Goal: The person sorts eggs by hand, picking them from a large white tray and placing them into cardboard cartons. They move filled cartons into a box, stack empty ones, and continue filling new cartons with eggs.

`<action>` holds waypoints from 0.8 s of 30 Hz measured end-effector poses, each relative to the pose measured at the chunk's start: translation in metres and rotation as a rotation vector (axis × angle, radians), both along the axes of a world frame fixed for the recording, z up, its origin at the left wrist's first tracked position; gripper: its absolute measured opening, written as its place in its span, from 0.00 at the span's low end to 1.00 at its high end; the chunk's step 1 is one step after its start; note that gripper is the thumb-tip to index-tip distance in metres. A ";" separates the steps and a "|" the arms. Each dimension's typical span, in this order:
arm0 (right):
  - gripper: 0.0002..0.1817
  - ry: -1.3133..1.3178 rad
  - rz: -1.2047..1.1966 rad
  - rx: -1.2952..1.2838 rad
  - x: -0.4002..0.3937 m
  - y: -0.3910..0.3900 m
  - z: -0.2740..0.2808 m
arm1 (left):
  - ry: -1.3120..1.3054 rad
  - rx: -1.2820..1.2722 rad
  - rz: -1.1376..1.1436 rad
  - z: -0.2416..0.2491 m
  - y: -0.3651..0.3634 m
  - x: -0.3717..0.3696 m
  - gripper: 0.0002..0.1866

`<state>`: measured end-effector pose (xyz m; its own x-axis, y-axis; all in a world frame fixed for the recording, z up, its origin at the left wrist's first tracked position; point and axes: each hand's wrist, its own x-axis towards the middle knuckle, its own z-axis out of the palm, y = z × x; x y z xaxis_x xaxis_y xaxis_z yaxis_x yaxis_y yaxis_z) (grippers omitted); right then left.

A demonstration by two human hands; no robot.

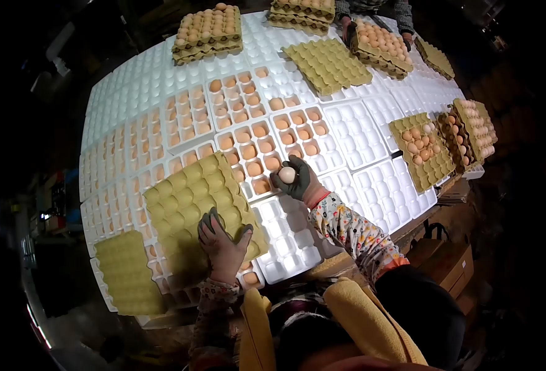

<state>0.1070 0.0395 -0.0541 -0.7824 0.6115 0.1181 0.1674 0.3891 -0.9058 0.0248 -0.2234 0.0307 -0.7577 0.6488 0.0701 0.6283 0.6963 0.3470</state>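
My right hand (300, 180), in a dark glove, grips a pale egg (287, 175) above the white foam egg trays. Below and beyond it, a foam tray (336, 162) holds brown eggs (302, 134) in part of its cells. To the left, my gloved left hand (222, 244) lies with fingers spread on a yellow-green pulp egg tray (189, 191). That pulp tray rests over foam trays, hiding part of the eggs under it. Just right of my left hand, a foam tray (285, 238) shows bare white cells.
Another pulp tray (127, 272) lies at the near left. Stacked pulp trays of eggs (208, 34) stand at the far side. A co-worker's hands (348, 31) touch an egg stack (381, 49). A half-filled pulp tray (402, 133) sits at right; cardboard boxes (449, 263) are below the edge.
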 end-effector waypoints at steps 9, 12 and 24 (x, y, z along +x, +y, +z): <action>0.19 -0.293 -0.042 0.282 -0.128 0.202 0.029 | 0.117 -0.334 0.113 -0.025 0.039 0.023 0.42; 0.20 -0.654 0.263 0.549 -0.166 0.233 -0.001 | 0.315 -0.310 0.103 -0.052 0.036 0.019 0.43; 0.17 0.242 -0.840 -0.063 0.255 0.327 -0.005 | 0.427 -0.446 0.191 -0.113 -0.011 -0.009 0.34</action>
